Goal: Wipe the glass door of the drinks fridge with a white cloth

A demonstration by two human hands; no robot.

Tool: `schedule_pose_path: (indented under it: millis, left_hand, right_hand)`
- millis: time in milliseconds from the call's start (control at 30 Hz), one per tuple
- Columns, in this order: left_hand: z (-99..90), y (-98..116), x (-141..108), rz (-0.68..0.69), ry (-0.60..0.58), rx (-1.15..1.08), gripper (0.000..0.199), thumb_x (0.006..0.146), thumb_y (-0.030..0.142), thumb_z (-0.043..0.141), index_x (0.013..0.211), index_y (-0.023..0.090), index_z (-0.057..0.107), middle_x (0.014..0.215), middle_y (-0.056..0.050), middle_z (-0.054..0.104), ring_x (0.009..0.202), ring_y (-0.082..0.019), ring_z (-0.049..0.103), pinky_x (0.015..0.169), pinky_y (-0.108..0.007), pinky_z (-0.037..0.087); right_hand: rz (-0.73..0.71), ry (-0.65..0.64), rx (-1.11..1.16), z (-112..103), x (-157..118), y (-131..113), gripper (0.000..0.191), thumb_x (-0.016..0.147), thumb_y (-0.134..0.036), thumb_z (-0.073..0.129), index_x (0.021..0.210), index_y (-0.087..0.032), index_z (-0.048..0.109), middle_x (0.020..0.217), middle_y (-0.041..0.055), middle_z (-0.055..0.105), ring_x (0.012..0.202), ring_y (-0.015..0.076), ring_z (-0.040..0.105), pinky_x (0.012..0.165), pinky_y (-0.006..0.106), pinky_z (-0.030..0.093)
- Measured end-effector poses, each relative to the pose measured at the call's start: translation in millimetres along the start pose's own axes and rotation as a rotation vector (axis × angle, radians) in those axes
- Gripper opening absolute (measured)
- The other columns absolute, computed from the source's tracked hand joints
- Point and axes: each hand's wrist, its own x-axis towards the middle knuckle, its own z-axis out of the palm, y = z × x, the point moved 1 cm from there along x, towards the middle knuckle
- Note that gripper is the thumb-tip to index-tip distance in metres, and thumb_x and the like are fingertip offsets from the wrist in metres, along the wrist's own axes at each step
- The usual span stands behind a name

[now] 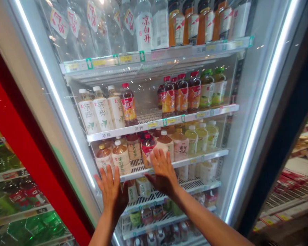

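My left hand [110,191] is raised, its fingers spread and nothing in them. It is in front of the third shelf's left end, nearest to a tea bottle with a white cap [121,160]. My right hand [163,172] is also open and empty, fingers up and thumb out to the left. It partly covers a red-capped bottle [148,148] and a pale-labelled bottle [165,140]. Small reflections lie over the shelves as on a glass pane; I cannot tell whether either palm touches it.
Bottles of white-capped tea [100,111] and red-capped tea [181,94] stand on the second shelf [154,124]. Large clear bottles [144,29] fill the top. Light strips [56,92] run down both sides. A red frame [38,147] borders the left; racks [295,186] stand right.
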Motion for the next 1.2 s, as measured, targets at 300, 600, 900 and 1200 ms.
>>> schedule_pose_path:
  millis: [300, 600, 900, 1200]
  left_hand:
    - [34.3, 74.3, 12.7, 0.440, -0.109, -0.175, 0.077, 0.096, 0.035, 0.054, 0.162, 0.021, 0.018, 0.172, -0.002, 0.008, 0.160, -0.027, 0.005, 0.131, -0.054, 0.001]
    - [95.4, 156.1, 40.8, 0.613, -0.115, -0.161, 0.059, 0.094, 0.041, 0.059, 0.150, 0.028, 0.047, 0.170, 0.004, 0.017, 0.160, -0.024, 0.009, 0.132, -0.051, 0.004]
    - [132.1, 235.7, 59.0, 0.540, -0.122, -0.093, 0.060, 0.094, 0.042, 0.060, 0.151, 0.028, 0.047, 0.169, 0.001, 0.024, 0.160, -0.027, 0.007, 0.132, -0.054, 0.001]
    - [134.4, 248.3, 67.3, 0.459, -0.122, 0.006, 0.055, 0.092, 0.042, 0.062, 0.145, 0.030, 0.055, 0.161, 0.001, 0.045, 0.160, -0.025, 0.007, 0.132, -0.054, 0.000]
  right_hand:
    - [0.082, 0.028, -0.057, -0.6, -111.9, 45.4, 0.087, 0.096, -0.038, 0.050, 0.165, -0.020, 0.001, 0.173, 0.0092, 0.003, 0.159, 0.0314, 0.010, 0.122, 0.061, 0.034]
    - [0.189, 0.088, -0.106, -27.3, -108.3, 119.3, 0.086, 0.098, -0.036, 0.044, 0.164, -0.014, -0.006, 0.172, 0.0131, -0.006, 0.159, 0.0354, 0.002, 0.120, 0.069, 0.032]
    - [0.299, 0.093, -0.105, -69.9, -78.6, 247.5, 0.087, 0.102, -0.046, 0.040, 0.163, -0.010, -0.012, 0.170, 0.0178, -0.013, 0.158, 0.0404, -0.004, 0.122, 0.074, 0.017]
    - [0.060, 0.095, -0.078, -77.5, -69.8, 243.1, 0.089, 0.101, -0.056, 0.042, 0.164, -0.005, 0.004, 0.171, 0.0197, 0.001, 0.158, 0.0392, 0.005, 0.122, 0.068, 0.029]
